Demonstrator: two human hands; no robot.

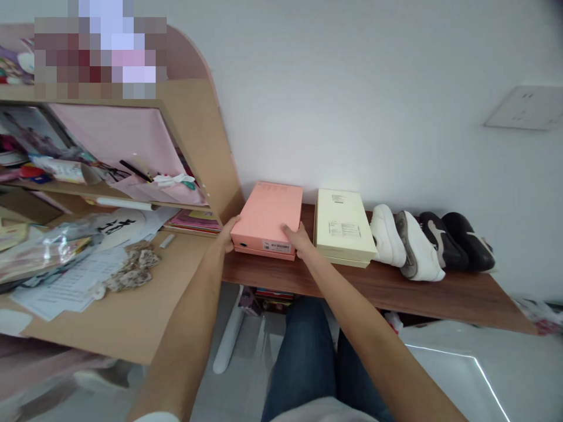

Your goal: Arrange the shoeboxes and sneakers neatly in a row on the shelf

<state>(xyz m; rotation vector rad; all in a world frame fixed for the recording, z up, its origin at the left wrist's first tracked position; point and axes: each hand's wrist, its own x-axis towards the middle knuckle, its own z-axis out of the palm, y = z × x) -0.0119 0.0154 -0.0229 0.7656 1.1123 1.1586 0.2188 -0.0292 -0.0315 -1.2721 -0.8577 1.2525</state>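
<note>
Left hand (227, 234) and right hand (299, 238) grip opposite sides of the pink shoebox (269, 210), left of the cream shoebox (342, 220).

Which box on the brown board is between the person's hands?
The pink box, left of the pale yellow box. The left hand and right hand are on its sides; neither holds the yellow one.

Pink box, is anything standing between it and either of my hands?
Nothing visible does: your left hand and right hand touch the pink box at opposite sides. The cream box stands to the right, not between.
</note>
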